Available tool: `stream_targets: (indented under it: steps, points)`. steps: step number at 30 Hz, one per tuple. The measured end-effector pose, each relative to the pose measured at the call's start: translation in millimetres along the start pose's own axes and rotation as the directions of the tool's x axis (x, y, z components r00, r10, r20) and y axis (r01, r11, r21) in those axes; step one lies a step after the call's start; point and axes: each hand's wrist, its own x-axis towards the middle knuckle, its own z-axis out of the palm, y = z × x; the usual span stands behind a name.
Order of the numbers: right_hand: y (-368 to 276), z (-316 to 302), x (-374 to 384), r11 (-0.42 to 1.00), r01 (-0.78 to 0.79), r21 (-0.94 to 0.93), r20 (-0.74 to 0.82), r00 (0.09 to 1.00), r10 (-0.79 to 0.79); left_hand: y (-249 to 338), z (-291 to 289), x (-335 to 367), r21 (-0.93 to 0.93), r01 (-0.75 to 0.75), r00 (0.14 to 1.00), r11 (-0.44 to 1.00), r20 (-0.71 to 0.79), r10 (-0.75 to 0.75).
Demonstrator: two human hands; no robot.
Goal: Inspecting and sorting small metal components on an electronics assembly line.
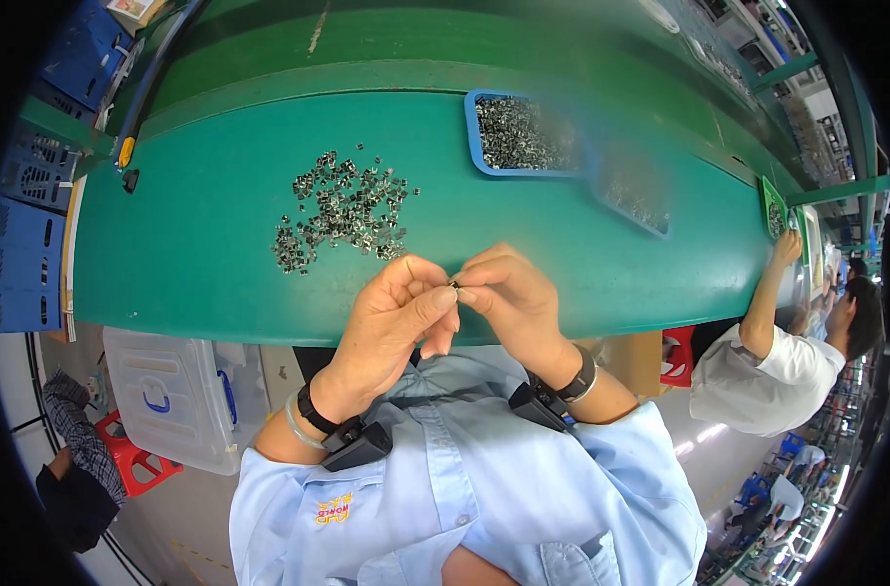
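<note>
My left hand (403,305) and my right hand (512,298) meet over the near edge of the green table. Between their fingertips they pinch a tiny dark component (455,285), mostly hidden by the thumbs and too small to make out fully. Just beyond my left hand, a loose pile of small black-and-silver parts (347,210) is spread over the table mat (201,215).
A blue tray (476,146) heaped with similar parts stands at the far middle, beside a blurred second tray (629,219). Below the table at left is a clear lidded storage box (162,386). A co-worker (772,371) sits at right, reaching toward a green tray (774,210).
</note>
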Motion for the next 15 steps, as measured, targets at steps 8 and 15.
stream_targets:
  steps: [8, 15]
  points:
    - [-2.2, -1.0, 5.2, 0.983, 0.124, -0.138, -0.018, 0.992, -0.128, 3.2, 2.0, -0.3, 0.07, -0.022, 1.0, 0.997, -0.017, 0.024]
    - [-4.5, -6.1, 7.4, 0.977, 0.146, -0.156, 0.044, 0.989, -0.141, 8.1, 0.7, -0.6, 0.08, -0.03, 1.0, 0.996, 0.007, 0.03]
